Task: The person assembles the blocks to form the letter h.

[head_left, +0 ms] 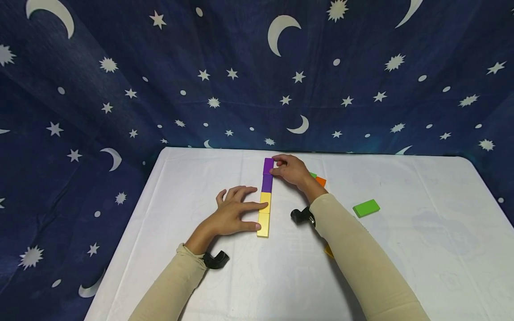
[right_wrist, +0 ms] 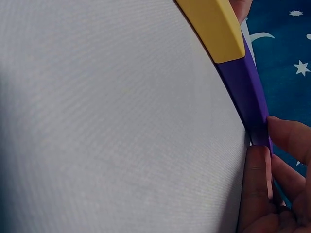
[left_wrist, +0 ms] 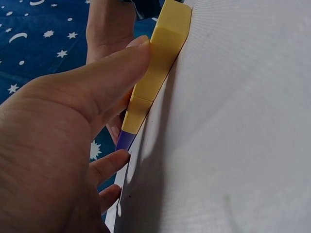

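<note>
Two purple blocks and two yellow blocks form one straight line, end to end, in the head view. My right hand (head_left: 293,170) pinches the far purple block (head_left: 268,166) at its outer end; in the right wrist view its thumb and a finger sit against that end. The second purple block (head_left: 267,183) adjoins it. With fingers spread, my left hand (head_left: 231,214) rests its index fingertip on the upper yellow block (head_left: 265,203) and its thumb on the near yellow block (head_left: 263,224). The left wrist view shows the thumb (left_wrist: 116,73) lying along the yellow side.
To the right on the white tabletop (head_left: 421,258) lies a green block (head_left: 366,208). An orange block (head_left: 321,181) and another green piece (head_left: 312,175) are partly hidden behind the right wrist. A yellow-orange piece (head_left: 329,251) peeks out under the right sleeve. A starry blue curtain (head_left: 249,111) hangs behind.
</note>
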`<state>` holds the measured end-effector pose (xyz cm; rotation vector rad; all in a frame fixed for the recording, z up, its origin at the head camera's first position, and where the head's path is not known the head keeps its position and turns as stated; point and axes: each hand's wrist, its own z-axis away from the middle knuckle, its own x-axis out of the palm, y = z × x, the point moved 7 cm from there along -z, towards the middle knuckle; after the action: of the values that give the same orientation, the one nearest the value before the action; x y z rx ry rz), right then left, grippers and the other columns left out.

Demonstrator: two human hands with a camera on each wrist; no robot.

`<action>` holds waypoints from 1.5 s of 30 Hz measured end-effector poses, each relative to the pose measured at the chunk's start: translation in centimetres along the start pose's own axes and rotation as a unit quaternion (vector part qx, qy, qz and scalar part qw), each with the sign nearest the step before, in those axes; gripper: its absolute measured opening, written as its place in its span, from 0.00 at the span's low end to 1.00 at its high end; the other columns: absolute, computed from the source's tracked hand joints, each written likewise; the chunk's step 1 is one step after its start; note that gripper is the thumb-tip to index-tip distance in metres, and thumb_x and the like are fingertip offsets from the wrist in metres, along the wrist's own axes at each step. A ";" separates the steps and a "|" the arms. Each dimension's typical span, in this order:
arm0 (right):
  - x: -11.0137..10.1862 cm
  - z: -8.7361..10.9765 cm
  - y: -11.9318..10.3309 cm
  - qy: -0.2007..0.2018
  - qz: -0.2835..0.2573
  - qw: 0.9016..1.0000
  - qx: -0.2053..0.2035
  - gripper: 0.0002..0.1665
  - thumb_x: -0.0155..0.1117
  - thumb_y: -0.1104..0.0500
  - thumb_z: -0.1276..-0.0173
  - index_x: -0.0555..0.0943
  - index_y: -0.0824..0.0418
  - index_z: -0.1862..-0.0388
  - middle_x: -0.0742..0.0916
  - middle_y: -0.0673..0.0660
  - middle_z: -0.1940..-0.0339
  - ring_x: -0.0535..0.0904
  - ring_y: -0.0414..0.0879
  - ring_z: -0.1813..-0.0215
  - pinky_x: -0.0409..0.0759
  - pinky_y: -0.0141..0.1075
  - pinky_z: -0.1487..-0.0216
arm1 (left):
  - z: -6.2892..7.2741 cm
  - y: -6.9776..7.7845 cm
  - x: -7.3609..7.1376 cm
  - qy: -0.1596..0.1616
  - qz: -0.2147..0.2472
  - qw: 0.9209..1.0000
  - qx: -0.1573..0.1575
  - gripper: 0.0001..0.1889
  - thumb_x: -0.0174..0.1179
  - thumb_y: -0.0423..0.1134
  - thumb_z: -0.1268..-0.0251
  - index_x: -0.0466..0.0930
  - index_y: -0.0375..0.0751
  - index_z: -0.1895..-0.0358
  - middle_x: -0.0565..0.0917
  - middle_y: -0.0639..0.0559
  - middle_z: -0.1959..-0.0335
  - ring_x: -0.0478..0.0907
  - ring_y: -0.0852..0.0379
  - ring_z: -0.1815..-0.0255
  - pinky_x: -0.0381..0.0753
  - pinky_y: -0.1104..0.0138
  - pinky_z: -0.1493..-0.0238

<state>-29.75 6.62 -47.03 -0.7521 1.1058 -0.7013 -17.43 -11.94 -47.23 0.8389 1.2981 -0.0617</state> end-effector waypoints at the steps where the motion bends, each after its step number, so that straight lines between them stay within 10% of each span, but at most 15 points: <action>1: 0.0 0.0 0.0 0.001 -0.001 1.000 0.001 0.31 0.72 0.53 0.36 0.79 0.55 0.33 0.80 0.56 0.48 0.74 0.50 0.48 0.72 0.43 0.38 | 0.0 0.0 0.0 0.000 0.000 1.000 0.000 0.32 0.68 0.66 0.42 0.75 0.75 0.32 0.61 0.54 0.21 0.49 0.43 0.21 0.34 0.31 0.30; 45: -0.1 0.1 0.2 -0.017 0.020 1.000 -0.004 0.34 0.70 0.52 0.33 0.76 0.53 0.28 0.81 0.57 0.42 0.72 0.53 0.39 0.68 0.49 0.28 | 0.0 0.2 0.0 -0.001 0.006 1.000 -0.005 0.32 0.68 0.66 0.42 0.76 0.75 0.32 0.61 0.53 0.21 0.49 0.42 0.21 0.33 0.31 0.30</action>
<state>-29.62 6.82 -47.09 -0.7435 1.0902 -0.6480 -17.38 -11.81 -47.10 0.8374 1.2915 -0.0462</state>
